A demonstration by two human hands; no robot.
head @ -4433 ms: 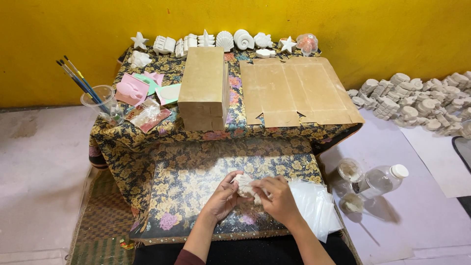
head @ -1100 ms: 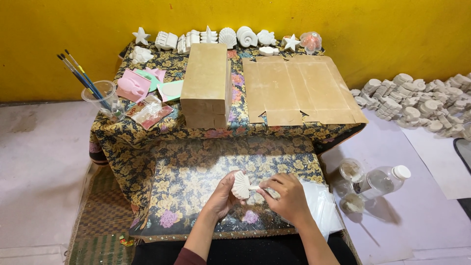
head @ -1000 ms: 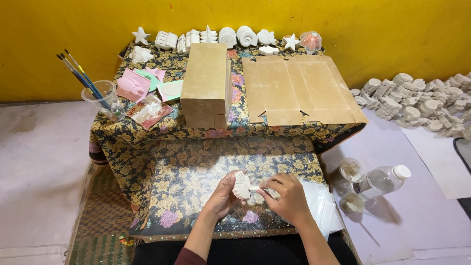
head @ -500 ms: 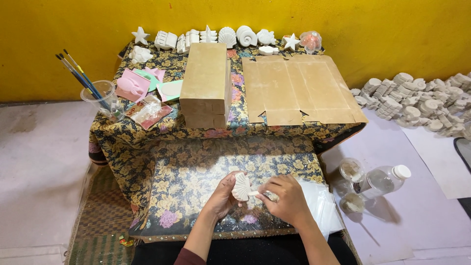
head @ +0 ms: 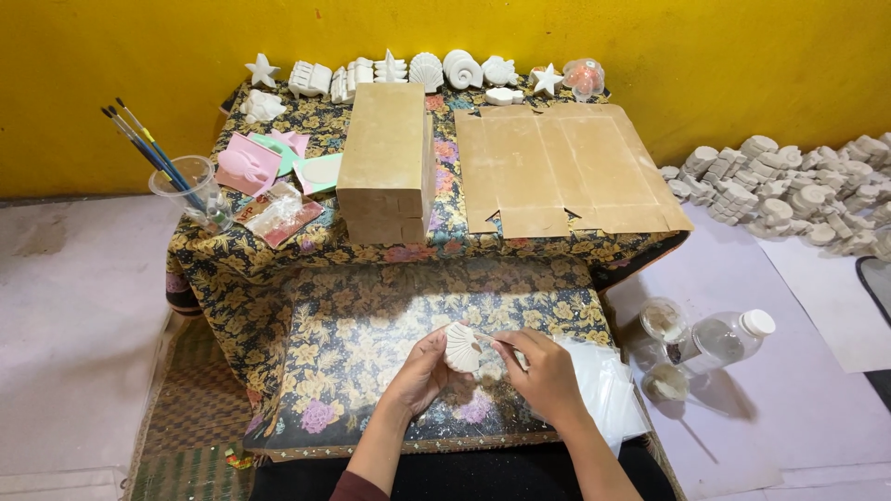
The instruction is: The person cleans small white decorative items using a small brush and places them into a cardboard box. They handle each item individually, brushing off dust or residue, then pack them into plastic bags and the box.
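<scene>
The left hand [head: 422, 376] holds one white shell [head: 462, 347], a ribbed, fan-shaped plaster piece, its grip pinching the shell from below and behind with the ridged face up. The right hand [head: 548, 371] sits just right of the shell, its grip pressed together on a thin tool [head: 492, 338] whose tip touches the shell's edge; what kind of tool it is cannot be told. Under both grips lies a floral-patterned cloth [head: 371, 325] over a low bench, and just right of the right hand lies one clear plastic bag [head: 608, 390]. Beyond the grips, on the upper bench, stand one tall cardboard box [head: 385, 158] and one flattened cardboard sheet [head: 566, 167]. Far left of the grips, one clear plastic cup [head: 190, 190] holds three thin paintbrushes [head: 144, 148]. Along the yellow wall [head: 742, 56] runs a row of about ten white plaster figures [head: 427, 70], stars and shells among them. To the right of the grips, on the floor, lie one clear bottle [head: 724, 339] with a white cap and a heap of white plaster pieces [head: 789, 186].
</scene>
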